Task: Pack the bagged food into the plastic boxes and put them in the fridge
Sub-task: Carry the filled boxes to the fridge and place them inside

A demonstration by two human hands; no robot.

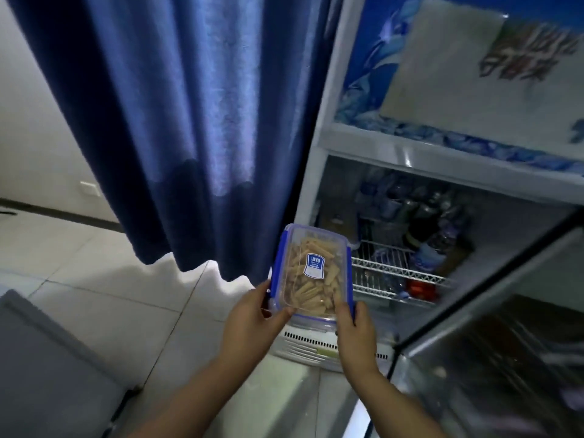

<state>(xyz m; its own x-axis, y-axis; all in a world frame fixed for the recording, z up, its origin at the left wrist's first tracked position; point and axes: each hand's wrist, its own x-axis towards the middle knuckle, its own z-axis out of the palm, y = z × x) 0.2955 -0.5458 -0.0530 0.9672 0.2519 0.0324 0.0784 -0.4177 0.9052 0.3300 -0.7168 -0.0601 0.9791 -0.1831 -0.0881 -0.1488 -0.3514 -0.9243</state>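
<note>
Fingers (281, 312) of both hands grasp the filled, lidded plastic box (313, 273) at frame centre; shelving in the open fridge (401, 273) remains.

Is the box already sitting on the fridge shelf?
No, both hands, left and right, hold the lidded plastic box in front of the open fridge.

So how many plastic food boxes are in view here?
1: the lidded plastic box of biscuit sticks, held by the left hand and right hand before the open fridge. Others may be hidden inside.
</note>
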